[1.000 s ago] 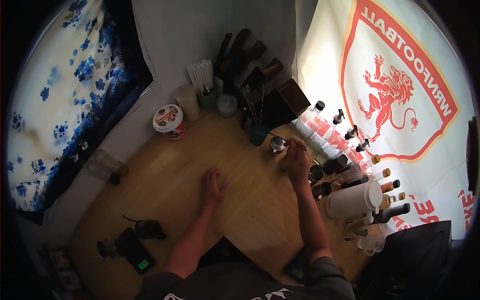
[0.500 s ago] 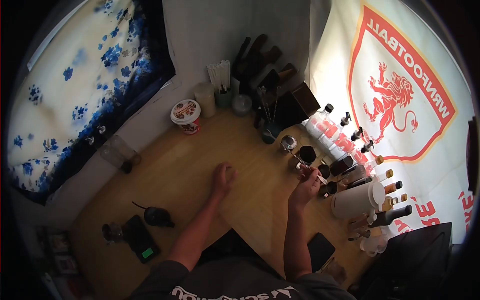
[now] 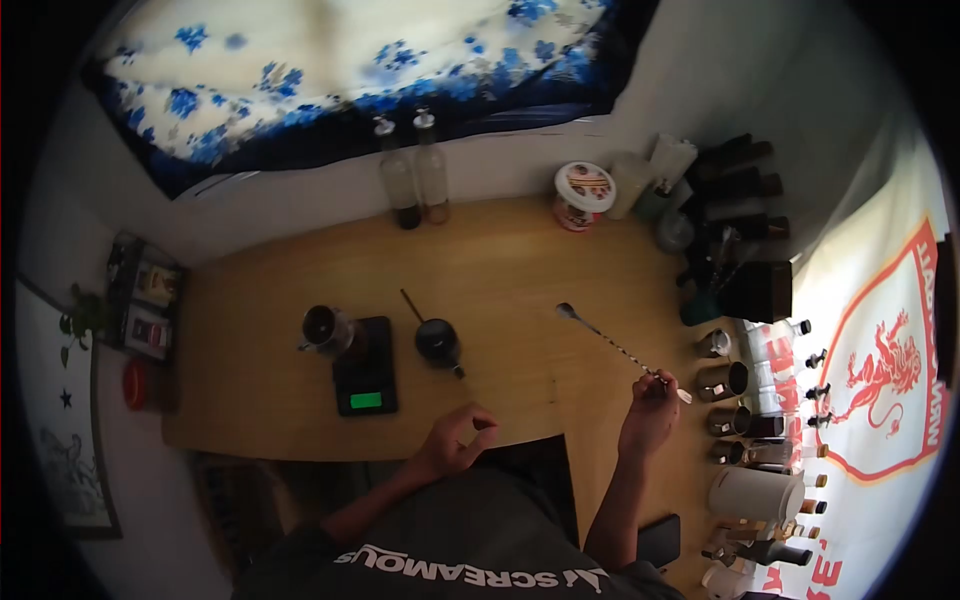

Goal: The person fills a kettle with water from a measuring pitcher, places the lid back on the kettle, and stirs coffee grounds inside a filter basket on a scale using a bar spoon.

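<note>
The right hand (image 3: 650, 418) pinches a twisted-stem spoon (image 3: 613, 344); the left hand (image 3: 455, 441) curls, slightly spread.

The spoon (image 3: 613, 345) is silvery, its stem (image 3: 628, 356) banded light and dark; scale (image 3: 380, 340) black, screen (image 3: 366, 400) green; tub (image 3: 584, 193) red and white; table (image 3: 500, 260) honey-brown; curtain (image 3: 300, 50) cream, blue-flowered, navy-edged. The dim cups (image 3: 720, 382) are probably grey.
</note>
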`<action>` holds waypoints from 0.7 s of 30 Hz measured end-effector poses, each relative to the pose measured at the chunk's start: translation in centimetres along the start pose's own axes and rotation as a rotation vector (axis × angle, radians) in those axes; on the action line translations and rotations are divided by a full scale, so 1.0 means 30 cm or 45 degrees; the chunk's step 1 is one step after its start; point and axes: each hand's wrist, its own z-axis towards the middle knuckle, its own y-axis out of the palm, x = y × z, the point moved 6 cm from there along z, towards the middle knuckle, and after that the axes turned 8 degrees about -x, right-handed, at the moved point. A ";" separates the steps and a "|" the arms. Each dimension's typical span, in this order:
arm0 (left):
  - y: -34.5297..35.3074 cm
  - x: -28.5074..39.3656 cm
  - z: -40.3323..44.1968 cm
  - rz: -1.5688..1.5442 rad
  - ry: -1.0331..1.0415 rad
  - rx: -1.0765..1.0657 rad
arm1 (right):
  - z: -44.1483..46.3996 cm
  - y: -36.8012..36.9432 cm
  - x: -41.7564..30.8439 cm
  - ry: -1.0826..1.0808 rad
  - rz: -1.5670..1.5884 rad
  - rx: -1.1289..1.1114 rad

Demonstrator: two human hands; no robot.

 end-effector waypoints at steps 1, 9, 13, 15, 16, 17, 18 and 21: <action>-0.078 -0.010 -0.053 0.110 -0.014 0.124 | 0.002 0.069 0.013 0.028 -0.017 -0.068; -0.502 -0.012 -0.284 0.462 0.028 0.720 | -0.112 0.662 0.204 0.139 -0.361 -0.580; -0.678 0.058 -0.316 0.501 0.166 1.117 | -0.206 0.899 0.260 0.006 -0.665 -0.908; -0.748 0.096 -0.300 0.551 0.202 1.212 | -0.252 1.006 0.274 -0.119 -0.797 -1.108; -0.781 0.090 -0.280 0.544 0.075 1.184 | -0.262 1.034 0.278 -0.112 -0.803 -1.109; -0.806 0.076 -0.270 0.538 -0.046 1.153 | -0.277 1.071 0.285 -0.157 -0.890 -1.200; -0.824 0.067 -0.270 0.536 -0.042 1.150 | -0.293 1.101 0.295 -0.208 -0.977 -1.287; -0.854 0.021 -0.245 0.582 -0.103 1.006 | -0.323 1.164 0.304 -0.272 -1.112 -1.383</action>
